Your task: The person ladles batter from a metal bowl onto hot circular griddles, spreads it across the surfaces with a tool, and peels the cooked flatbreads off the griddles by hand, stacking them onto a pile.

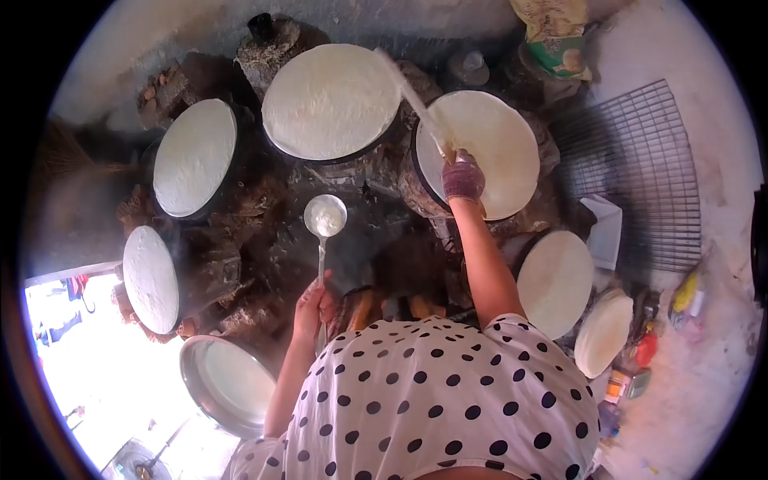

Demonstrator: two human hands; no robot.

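My left hand is closed round the handle of a metal ladle, whose bowl holds some white batter. On my right hand is a purple glove; its fingers are wrapped round a long pale wooden stick that slants up and to the left. That hand is over the lower left part of a round griddle covered with a thin pale sheet. To its left, another griddle carries a white sheet, close to the stick's far end.
More round sheets lie at the left, lower left and right. A pan of white batter stands at the lower left. A stack of flat rounds, a white box and a wire rack are on the right.
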